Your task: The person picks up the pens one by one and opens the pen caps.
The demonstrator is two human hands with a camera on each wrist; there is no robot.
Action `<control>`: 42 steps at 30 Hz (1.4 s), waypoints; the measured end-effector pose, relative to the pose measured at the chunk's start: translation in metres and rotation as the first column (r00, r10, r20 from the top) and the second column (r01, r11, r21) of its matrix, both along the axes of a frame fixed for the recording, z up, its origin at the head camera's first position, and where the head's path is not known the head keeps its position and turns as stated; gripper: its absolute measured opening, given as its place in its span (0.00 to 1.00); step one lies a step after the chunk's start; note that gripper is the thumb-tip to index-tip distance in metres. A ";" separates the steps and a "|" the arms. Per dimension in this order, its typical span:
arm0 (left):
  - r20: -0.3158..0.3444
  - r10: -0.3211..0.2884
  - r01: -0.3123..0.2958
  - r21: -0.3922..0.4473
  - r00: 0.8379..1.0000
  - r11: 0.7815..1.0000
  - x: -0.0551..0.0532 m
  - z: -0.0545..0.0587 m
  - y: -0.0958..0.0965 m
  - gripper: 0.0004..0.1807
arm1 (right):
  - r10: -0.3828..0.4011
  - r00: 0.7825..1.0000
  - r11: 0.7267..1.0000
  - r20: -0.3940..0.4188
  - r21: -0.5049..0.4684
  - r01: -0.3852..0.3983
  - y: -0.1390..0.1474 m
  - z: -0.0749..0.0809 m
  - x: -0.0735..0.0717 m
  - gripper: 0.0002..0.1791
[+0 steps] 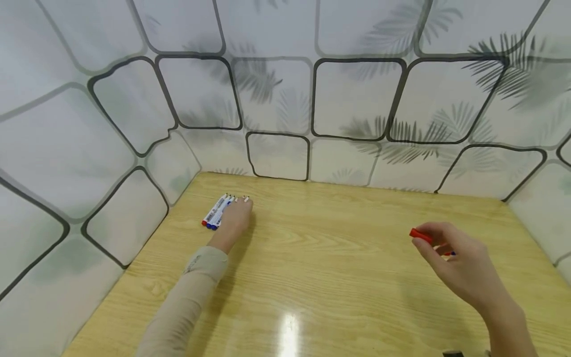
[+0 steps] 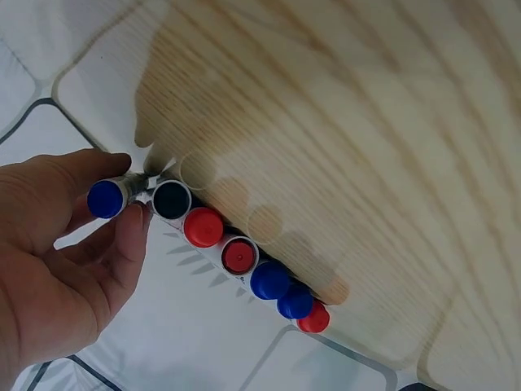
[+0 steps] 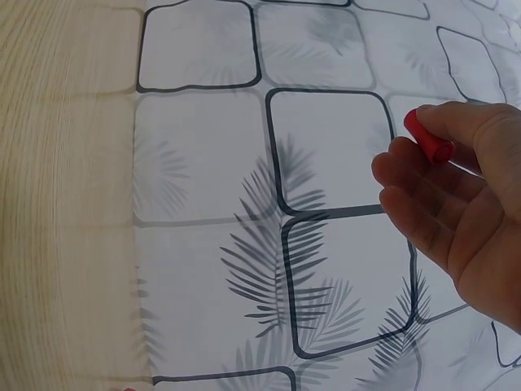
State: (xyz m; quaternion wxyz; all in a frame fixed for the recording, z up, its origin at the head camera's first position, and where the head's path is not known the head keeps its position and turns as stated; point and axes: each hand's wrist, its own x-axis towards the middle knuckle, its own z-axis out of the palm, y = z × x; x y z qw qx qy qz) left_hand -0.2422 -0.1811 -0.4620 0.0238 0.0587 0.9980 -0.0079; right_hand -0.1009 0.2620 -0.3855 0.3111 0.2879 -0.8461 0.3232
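At the left of the table, several whiteboard markers lie side by side in a row (image 1: 215, 213), white barrels with red and blue ends toward me. My left hand (image 1: 237, 215) reaches over the right end of this row. In the left wrist view its thumb and fingers pinch a blue-ended marker (image 2: 106, 199), beside a black-ended marker (image 2: 172, 199) and a red-ended one (image 2: 203, 227). One red end (image 2: 239, 257) looks recessed inside a white rim. On the right, my right hand (image 1: 464, 260) holds a red marker cap (image 3: 428, 137) between thumb and fingers, above the table.
Small red and blue pieces (image 1: 450, 254) show partly behind the right hand on the wooden table (image 1: 312, 277). A patterned cloth wall (image 1: 348, 99) closes off the back and both sides. A dark object (image 1: 453, 353) just enters the bottom edge.
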 end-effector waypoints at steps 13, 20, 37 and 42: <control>-0.023 0.024 -0.023 0.040 0.999 0.999 -0.005 -0.003 -0.008 0.17 | -0.009 1.000 1.000 0.010 0.010 0.009 0.000 0.000 0.001 0.26; -0.046 0.051 -0.046 0.107 0.998 0.993 -0.003 -0.001 -0.014 0.19 | -0.008 1.000 1.000 0.000 0.004 0.008 0.002 0.001 0.000 0.25; -0.040 0.051 -0.043 0.176 0.998 0.984 0.002 0.016 -0.014 0.22 | -0.002 0.999 1.000 -0.036 -0.014 0.001 0.009 -0.003 -0.002 0.20; -0.087 0.085 -0.058 0.277 0.993 0.959 0.009 0.028 -0.009 0.20 | 0.009 0.999 1.000 -0.041 -0.027 -0.010 0.009 -0.001 -0.002 0.13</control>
